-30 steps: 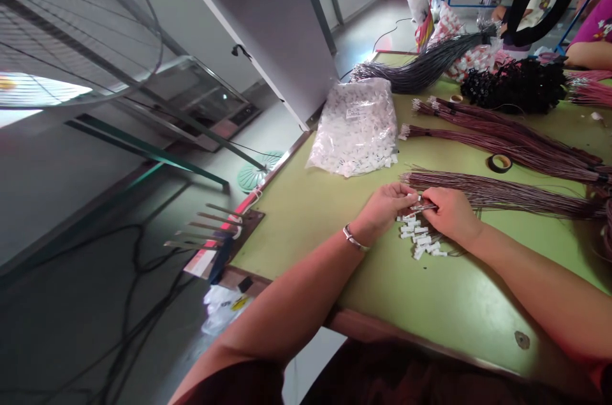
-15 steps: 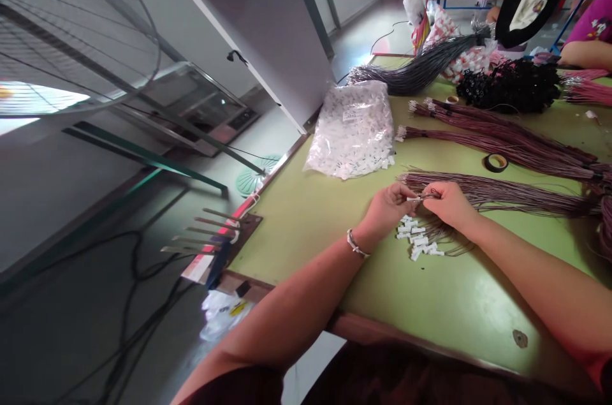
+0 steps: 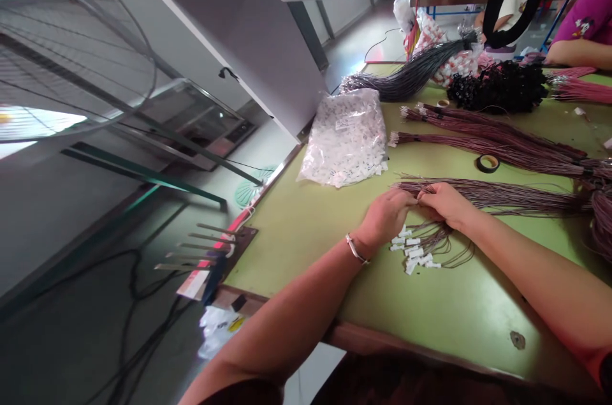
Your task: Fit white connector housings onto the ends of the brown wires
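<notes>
left hand (image 3: 386, 217) curled, hold unclear, right hand (image 3: 447, 203) pinching brown wires (image 3: 426, 189), bag label (image 3: 343, 122) unreadable

Head-worn view, forward and down over green table (image 3: 296, 239)

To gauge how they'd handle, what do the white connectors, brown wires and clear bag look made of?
White connectors: probably hard plastic, fairly matte, judging by their blocky, straight-edged shapes.
Brown wires: apparently plastic-sheathed with a faint sheen, since the thin strands curve loosely; their cores cannot be seen.
Clear bag: likely thin, glossy plastic film; it wrinkles and catches highlights.
</notes>
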Available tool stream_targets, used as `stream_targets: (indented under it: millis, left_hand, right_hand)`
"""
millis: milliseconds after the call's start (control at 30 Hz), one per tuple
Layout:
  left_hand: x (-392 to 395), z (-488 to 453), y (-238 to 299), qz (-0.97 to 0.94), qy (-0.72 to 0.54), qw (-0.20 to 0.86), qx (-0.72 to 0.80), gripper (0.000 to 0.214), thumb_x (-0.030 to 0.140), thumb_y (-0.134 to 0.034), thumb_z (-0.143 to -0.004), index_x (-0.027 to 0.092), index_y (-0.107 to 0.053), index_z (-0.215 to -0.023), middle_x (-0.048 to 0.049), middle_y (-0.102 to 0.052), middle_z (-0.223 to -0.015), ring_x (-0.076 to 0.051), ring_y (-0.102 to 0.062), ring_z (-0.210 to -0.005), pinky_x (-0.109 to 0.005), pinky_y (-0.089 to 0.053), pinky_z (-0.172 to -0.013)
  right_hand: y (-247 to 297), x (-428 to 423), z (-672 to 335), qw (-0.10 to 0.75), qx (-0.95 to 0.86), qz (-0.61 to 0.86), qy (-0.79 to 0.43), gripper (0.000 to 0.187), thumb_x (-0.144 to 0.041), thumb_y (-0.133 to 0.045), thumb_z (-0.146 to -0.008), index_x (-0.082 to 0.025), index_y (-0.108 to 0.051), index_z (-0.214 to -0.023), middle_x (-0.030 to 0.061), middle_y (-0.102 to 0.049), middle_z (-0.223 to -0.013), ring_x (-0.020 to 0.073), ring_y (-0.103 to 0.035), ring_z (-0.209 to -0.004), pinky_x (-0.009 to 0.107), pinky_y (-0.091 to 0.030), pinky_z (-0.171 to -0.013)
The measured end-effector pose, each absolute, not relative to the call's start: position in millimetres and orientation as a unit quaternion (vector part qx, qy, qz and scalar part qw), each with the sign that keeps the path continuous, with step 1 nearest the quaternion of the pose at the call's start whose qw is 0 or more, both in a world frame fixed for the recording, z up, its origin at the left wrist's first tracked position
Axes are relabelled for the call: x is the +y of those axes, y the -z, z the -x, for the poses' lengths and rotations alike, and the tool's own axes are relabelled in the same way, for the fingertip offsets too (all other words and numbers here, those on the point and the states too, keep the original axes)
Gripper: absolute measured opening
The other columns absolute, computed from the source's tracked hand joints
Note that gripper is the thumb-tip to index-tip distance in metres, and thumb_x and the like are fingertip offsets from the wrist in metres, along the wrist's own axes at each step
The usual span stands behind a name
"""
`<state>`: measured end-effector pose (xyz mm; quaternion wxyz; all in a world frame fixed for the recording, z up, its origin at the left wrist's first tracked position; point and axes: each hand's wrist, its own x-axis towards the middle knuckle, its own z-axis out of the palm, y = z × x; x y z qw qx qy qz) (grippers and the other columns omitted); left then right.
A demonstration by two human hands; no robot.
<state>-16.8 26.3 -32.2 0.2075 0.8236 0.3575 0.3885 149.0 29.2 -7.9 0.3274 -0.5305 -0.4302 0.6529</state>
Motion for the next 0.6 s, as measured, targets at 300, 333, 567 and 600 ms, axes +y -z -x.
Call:
stream_targets:
  millis: [300,333,567,600]
  left_hand:
    - [-1,34,8,-0.753,-0.230,0.454,0.416,0.006,0.019,-0.064,-0.074,0.013,-0.065,-0.076,-0.0028,-0.067,-0.071,-0.011,-0.060,-0.062,-0.020,-0.047,-0.058]
    - [-6,35,3,-0.787,-0.190,0.453,0.373,0.008,0.019,-0.064,-0.074,0.014,-0.067,-0.079,-0.0036,-0.069,-0.074,-0.012,-0.061,-0.064,-0.020,-0.048,-0.060]
    - [33,70,-3,-0.844,-0.228,0.247,0.417,0.025,0.028,-0.047,-0.090,0.019,-0.069,-0.093,-0.0089,-0.070,-0.094,-0.019,-0.064,-0.091,-0.034,-0.051,-0.086]
    - [48,80,0,-0.821,-0.248,0.171,0.486,0.029,0.026,-0.041,-0.092,0.017,-0.067,-0.101,-0.0112,-0.068,-0.102,-0.021,-0.061,-0.102,-0.039,-0.048,-0.093]
  right_hand:
    - [8,26,-158,0.397,-0.547,0.510,-0.532,0.031,-0.045,-0.062,-0.071,-0.015,-0.059,-0.064,-0.0008,-0.056,-0.057,0.0084,-0.045,-0.050,0.022,-0.034,-0.049]
    - [10,26,-158,0.395,-0.535,0.511,-0.545,0.032,-0.047,-0.062,-0.071,-0.015,-0.060,-0.068,-0.0012,-0.057,-0.057,0.0071,-0.041,-0.046,0.022,-0.031,-0.046]
    - [15,25,-158,0.399,-0.528,0.502,-0.556,0.025,-0.041,-0.060,-0.068,-0.017,-0.056,-0.076,-0.0018,-0.059,-0.059,0.0073,-0.037,-0.042,0.022,-0.026,-0.042]
    - [15,26,-157,0.393,-0.537,0.508,-0.547,0.022,-0.040,-0.058,-0.068,-0.018,-0.053,-0.068,-0.0031,-0.054,-0.055,0.0071,-0.035,-0.041,0.023,-0.024,-0.041]
